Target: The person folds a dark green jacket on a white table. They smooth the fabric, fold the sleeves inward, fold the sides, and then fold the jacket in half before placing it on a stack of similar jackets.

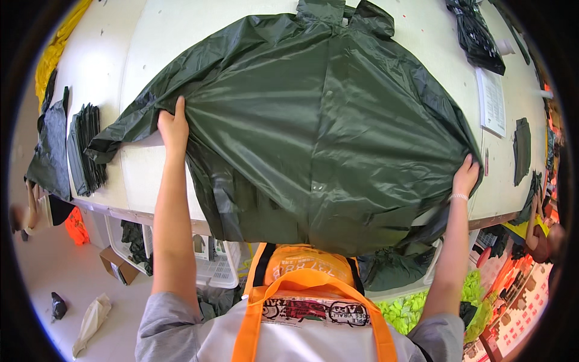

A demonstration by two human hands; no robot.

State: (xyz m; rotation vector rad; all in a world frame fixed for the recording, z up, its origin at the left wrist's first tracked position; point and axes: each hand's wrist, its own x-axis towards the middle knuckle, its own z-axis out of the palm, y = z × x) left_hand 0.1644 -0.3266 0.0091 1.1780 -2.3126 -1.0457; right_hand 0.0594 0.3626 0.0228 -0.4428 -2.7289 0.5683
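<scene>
A large dark green raincoat (325, 127) lies spread over a white table (139, 169), its hood at the far edge and its lower hem hanging over the near edge. My left hand (172, 125) grips the coat's left side near the sleeve. My right hand (465, 175), with a pale band on the wrist, grips the coat's right edge. Both arms are stretched out, pulling the fabric apart and flat.
Stacks of folded dark pieces (86, 148) lie at the table's left edge, more dark bags (476, 36) and a sheet of paper (493, 101) at the right. White crates (214, 265) stand under the table. Another person (543, 235) is at the right, one more at the left.
</scene>
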